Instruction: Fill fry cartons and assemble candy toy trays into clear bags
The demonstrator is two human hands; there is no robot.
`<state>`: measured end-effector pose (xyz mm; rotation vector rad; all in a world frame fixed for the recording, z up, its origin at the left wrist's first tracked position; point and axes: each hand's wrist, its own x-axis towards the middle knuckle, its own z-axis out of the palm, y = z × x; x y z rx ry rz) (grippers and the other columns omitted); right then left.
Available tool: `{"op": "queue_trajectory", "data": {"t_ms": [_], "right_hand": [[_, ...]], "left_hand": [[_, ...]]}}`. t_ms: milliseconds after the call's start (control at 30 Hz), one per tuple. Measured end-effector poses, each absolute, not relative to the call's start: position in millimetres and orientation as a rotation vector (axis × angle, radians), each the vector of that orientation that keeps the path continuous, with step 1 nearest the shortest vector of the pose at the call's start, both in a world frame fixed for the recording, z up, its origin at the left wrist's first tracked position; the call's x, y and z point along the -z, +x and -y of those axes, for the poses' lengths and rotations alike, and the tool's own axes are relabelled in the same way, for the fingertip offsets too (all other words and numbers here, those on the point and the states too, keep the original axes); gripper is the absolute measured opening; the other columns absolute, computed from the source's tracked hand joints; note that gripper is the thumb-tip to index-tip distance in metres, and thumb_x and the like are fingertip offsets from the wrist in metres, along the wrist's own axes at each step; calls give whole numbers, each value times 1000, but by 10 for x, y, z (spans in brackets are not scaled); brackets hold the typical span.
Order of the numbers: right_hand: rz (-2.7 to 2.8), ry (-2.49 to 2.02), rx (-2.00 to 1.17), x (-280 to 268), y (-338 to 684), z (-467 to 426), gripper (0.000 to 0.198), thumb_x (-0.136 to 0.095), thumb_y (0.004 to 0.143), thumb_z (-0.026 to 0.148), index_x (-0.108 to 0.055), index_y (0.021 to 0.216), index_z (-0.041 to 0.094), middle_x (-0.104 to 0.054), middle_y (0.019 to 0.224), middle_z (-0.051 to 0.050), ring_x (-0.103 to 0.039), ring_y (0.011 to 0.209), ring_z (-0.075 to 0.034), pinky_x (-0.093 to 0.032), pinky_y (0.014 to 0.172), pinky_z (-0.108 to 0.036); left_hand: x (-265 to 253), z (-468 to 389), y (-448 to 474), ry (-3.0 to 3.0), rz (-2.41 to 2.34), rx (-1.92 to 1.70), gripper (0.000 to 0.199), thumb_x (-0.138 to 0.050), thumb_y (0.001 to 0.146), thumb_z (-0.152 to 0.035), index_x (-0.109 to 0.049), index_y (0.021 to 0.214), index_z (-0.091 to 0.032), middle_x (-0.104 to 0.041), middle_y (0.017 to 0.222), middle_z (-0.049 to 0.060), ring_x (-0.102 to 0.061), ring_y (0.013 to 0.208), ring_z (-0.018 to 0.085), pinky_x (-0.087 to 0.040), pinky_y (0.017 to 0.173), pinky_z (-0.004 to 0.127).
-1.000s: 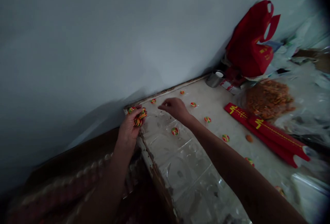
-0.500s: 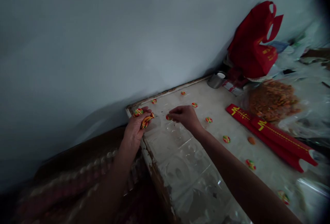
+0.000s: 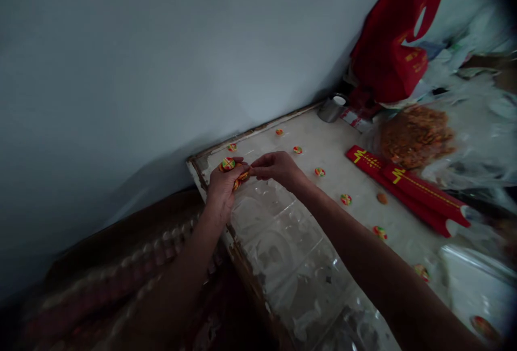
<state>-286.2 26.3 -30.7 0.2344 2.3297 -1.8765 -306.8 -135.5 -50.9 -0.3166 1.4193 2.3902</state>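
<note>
My left hand [image 3: 223,181] is closed around several small round discs [image 3: 228,163], patterned in red, green and yellow, above the table's far left corner. My right hand [image 3: 278,169] meets it from the right. Its thumb and forefinger pinch at the edge of an orange-yellow disc [image 3: 244,173] by the left fingers; the exact contact is partly hidden. Beneath both hands lies a clear plastic sheet with moulded hollows [image 3: 299,254], along the table's left edge. More such discs lie spaced in a row on the table, among them one disc [image 3: 320,172] beyond my right wrist.
Red printed card strips [image 3: 404,189] lie on the right, beside a clear bag of orange-brown pieces [image 3: 418,135]. Behind are a metal can [image 3: 332,109] and a red bag [image 3: 391,44] against the wall [image 3: 161,60]. A brown oval piece [image 3: 382,198] lies near the discs.
My right hand has moved left from over the plastic sheet to the discs in my left hand. The view has shifted slightly, so the table sits higher and further left.
</note>
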Motion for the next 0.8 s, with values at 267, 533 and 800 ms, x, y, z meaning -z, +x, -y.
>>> {"op": "queue_trajectory", "data": {"t_ms": [267, 533, 800], "right_hand": [[-2822, 246, 1588, 385, -2161, -497, 10, -74, 76, 24, -76, 82, 16, -72, 73, -4, -63, 64, -14, -49, 62, -25], [-3188, -410, 668, 491, -1808, -302, 28, -55, 90, 5, -73, 108, 18, -72, 99, -10, -63, 90, -19, -47, 81, -31], [-3107, -151, 1278, 57, -1694, -325, 10, -69, 86, 22, -78, 89, 18, -70, 80, -4, -61, 68, -12, -45, 63, -25]], "left_hand": [[488, 1329, -2925, -350, -1248, -2299, 36, -86, 56, -14, -69, 88, -14, -72, 80, 2, -67, 70, 10, -49, 62, 17], [456, 1393, -2786, -262, -1221, -2276, 29, -76, 62, -12, -71, 91, -12, -73, 82, 5, -69, 74, 14, -53, 65, 21], [448, 1167, -2443, -69, -1162, -2080, 50, -90, 53, -13, -70, 99, -12, -74, 82, 5, -71, 72, 17, -57, 70, 27]]}}
